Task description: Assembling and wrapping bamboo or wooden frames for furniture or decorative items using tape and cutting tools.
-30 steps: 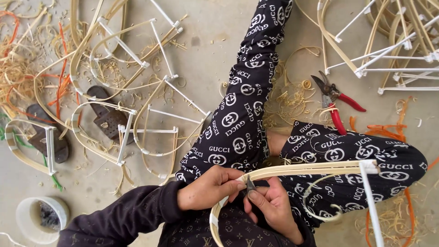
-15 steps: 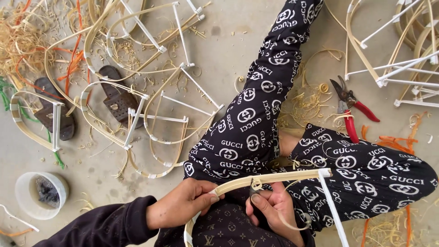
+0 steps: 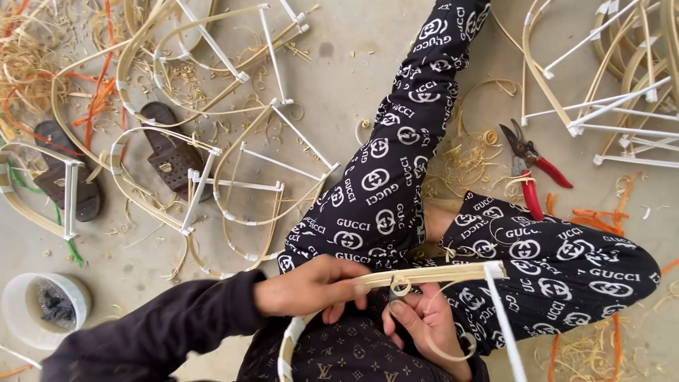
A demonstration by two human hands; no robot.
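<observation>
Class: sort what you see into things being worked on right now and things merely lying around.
In use:
left hand
right hand
bent bamboo frame
thin cane strip

Lying about:
red-handled shears
brown sandals
white tub
finished frames

Pruning shears (image 3: 529, 164) right of the legs, sandals (image 3: 170, 150) left, tub (image 3: 44, 308) lower left

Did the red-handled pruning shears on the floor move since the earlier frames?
No. The red-handled pruning shears lie at the same spot beside the patterned trouser leg and the curled shavings; only the head camera shifted.
</observation>
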